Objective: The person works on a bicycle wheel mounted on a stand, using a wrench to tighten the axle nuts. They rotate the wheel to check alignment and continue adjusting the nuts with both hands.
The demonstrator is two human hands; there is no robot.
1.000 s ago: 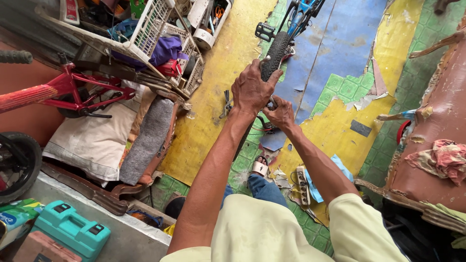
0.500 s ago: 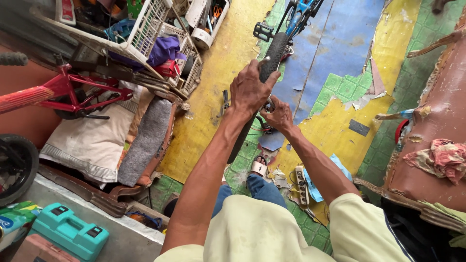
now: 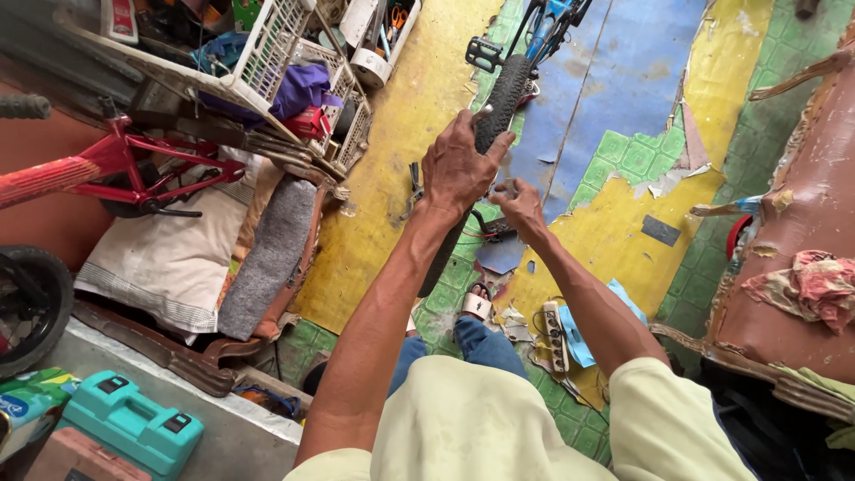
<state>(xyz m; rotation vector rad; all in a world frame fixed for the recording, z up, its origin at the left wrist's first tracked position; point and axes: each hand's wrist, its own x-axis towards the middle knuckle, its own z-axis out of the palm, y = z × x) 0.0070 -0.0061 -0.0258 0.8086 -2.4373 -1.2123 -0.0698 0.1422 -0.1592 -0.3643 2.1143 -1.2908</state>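
The floor fills most of the head view, its covering painted yellow, blue and green and torn in patches; a worn brown seat runs down the right edge with a pink rag lying on it; at left stand a red bicycle frame, a white plastic basket of odds and ends and a flat cushion, with a teal tool case low in the corner.

Both arms stretch forward and down from a pale yellow shirt; the left arm is long and nearly straight, the right bent and lower.

The bicycle wheel stands upright in front of the person, its black knobbly tyre running from near the blue bike frame at the top down toward a sandalled foot.

The left hand lies over the tyre's tread, fingers curled round it and thumb pressed against its side, a firm clasp; the right hand sits just beside it, lower and to the right, fingers bunched together at the wheel's edge, though whether they pinch something small there I cannot tell.

A white power strip lies on the floor near the right forearm.
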